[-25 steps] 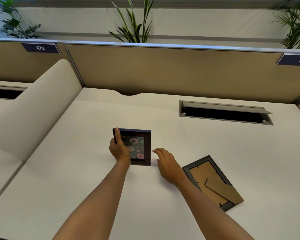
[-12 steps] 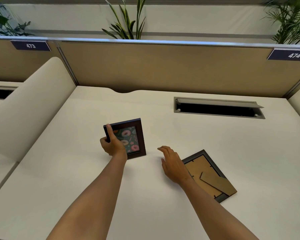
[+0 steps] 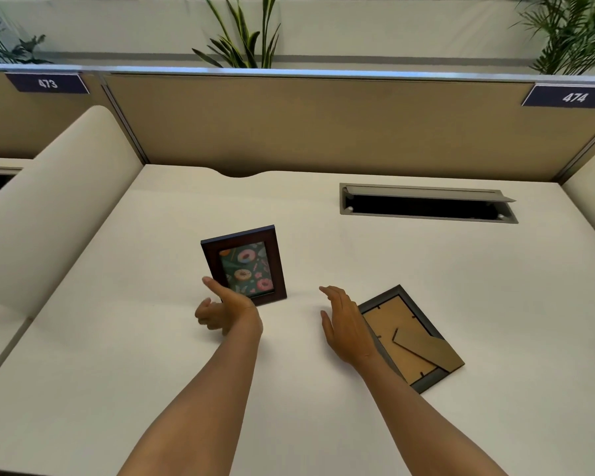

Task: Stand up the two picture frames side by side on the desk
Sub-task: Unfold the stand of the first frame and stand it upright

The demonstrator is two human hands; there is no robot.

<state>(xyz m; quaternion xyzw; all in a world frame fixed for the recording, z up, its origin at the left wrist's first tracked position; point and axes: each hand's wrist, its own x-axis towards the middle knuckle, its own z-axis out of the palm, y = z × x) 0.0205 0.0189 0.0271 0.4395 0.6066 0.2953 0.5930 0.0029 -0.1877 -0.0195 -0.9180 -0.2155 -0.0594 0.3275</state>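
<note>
A dark brown picture frame with a donut print stands upright on the white desk, turned a little to the left. My left hand is just in front of its lower left corner, fingers apart, holding nothing. A second, dark grey frame lies face down to the right, its brown cardboard back and folded stand showing. My right hand hovers open between the two frames, over the grey frame's left edge.
A tan partition runs along the back of the desk, with number plates 473 and 474. An open cable slot sits at the back right. A cream curved divider borders the left side.
My left hand has let go of the donut frame and dropped back to the desk; the frame now stands alone. My right hand has stayed close to the face-down frame.
</note>
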